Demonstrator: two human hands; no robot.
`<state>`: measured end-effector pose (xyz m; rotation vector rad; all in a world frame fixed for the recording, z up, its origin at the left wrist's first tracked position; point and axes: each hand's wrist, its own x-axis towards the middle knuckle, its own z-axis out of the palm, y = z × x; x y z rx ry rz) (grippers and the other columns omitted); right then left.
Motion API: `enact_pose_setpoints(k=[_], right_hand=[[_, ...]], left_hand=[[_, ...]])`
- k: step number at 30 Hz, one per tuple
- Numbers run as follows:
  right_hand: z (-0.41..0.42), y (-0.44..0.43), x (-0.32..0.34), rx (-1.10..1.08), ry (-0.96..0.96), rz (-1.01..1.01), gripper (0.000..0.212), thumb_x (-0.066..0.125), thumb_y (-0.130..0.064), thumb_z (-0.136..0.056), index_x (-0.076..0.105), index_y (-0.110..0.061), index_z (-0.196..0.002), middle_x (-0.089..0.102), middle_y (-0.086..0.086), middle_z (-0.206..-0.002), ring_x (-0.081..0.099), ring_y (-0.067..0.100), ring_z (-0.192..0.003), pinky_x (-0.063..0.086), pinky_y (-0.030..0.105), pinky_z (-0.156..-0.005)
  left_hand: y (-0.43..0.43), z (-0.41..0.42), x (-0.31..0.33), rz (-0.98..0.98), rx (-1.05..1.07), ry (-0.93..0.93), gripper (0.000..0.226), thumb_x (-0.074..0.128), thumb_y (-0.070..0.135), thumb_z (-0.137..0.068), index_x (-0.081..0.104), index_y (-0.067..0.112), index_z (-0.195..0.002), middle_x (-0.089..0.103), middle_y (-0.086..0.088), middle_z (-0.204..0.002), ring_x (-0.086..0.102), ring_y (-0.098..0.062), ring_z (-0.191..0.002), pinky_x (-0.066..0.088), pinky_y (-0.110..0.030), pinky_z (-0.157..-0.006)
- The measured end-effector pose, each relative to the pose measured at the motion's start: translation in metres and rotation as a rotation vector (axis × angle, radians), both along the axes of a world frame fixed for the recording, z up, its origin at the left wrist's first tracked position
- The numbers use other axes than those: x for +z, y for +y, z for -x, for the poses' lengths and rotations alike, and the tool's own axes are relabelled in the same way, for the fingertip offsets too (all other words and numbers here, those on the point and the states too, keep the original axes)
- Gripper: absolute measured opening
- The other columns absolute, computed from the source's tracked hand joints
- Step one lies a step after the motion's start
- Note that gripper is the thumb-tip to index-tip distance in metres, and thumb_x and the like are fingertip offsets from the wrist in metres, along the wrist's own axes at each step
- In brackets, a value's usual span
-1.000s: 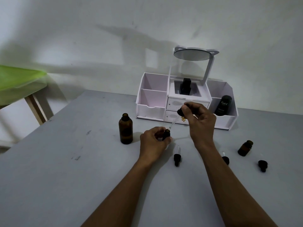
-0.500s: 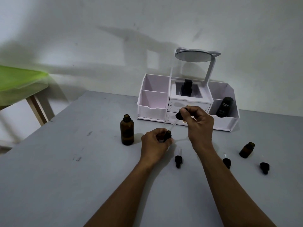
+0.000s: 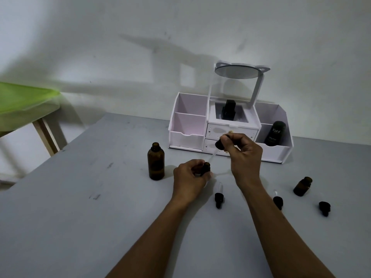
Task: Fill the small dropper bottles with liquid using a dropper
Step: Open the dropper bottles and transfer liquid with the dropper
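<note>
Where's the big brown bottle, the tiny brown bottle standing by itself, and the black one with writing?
big brown bottle (image 3: 156,165): head view, middle of its body.
tiny brown bottle (image 3: 301,187): head view, its body below the neck.
black bottle with writing (image 3: 274,137): head view, its front.

Bare table (image 3: 76,227) left; organizer (image 3: 186,138) behind, dropper caps (image 3: 219,198) right
</note>
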<state>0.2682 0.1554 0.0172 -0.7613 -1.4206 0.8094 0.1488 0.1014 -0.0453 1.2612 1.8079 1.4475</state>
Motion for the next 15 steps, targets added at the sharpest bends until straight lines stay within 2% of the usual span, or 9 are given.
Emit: enact_pose_setpoints(k=[2, 6, 12, 15], right_hand=[[0.0003, 0.0009, -0.0010, -0.006, -0.004, -0.001, 0.004, 0.072, -0.008, -0.089, 0.072, -0.012, -0.088, 0.075, 0.010, -0.082, 0.075, 0.017, -0.079, 0.058, 0.022, -0.075], [0.0018, 0.0011, -0.0013, -0.024, -0.030, -0.024, 0.005, 0.071, -0.007, -0.089, 0.072, -0.012, -0.088, 0.073, 0.004, -0.081, 0.071, 0.005, -0.077, 0.055, 0.017, -0.073], [-0.0003, -0.0012, 0.0004, 0.011, -0.023, -0.014, 0.008, 0.071, -0.010, -0.091, 0.072, -0.013, -0.097, 0.076, 0.009, -0.089, 0.075, 0.020, -0.084, 0.060, 0.027, -0.078], [-0.0016, -0.0039, 0.0045, -0.002, -0.015, -0.019, 0.010, 0.072, -0.012, -0.090, 0.073, -0.013, -0.100, 0.076, 0.009, -0.091, 0.076, 0.019, -0.086, 0.061, 0.028, -0.079]], left_hand=[[0.0003, -0.0002, -0.0001, 0.004, 0.003, -0.001, 0.047, 0.080, 0.023, -0.076, 0.066, 0.017, -0.121, 0.070, 0.004, -0.114, 0.064, -0.001, -0.094, 0.045, -0.011, -0.086], [0.0013, -0.0006, -0.0004, 0.011, 0.001, 0.010, 0.047, 0.079, 0.024, -0.077, 0.066, 0.017, -0.122, 0.069, 0.004, -0.116, 0.062, -0.001, -0.094, 0.044, -0.010, -0.086], [0.0003, -0.0003, 0.0006, 0.020, -0.002, 0.018, 0.045, 0.079, 0.024, -0.077, 0.066, 0.018, -0.120, 0.070, 0.004, -0.114, 0.061, 0.001, -0.090, 0.040, 0.001, -0.076], [-0.0008, -0.0010, 0.0016, 0.031, 0.005, 0.038, 0.047, 0.078, 0.028, -0.078, 0.065, 0.020, -0.122, 0.069, 0.005, -0.117, 0.061, 0.000, -0.094, 0.041, -0.006, -0.083]])
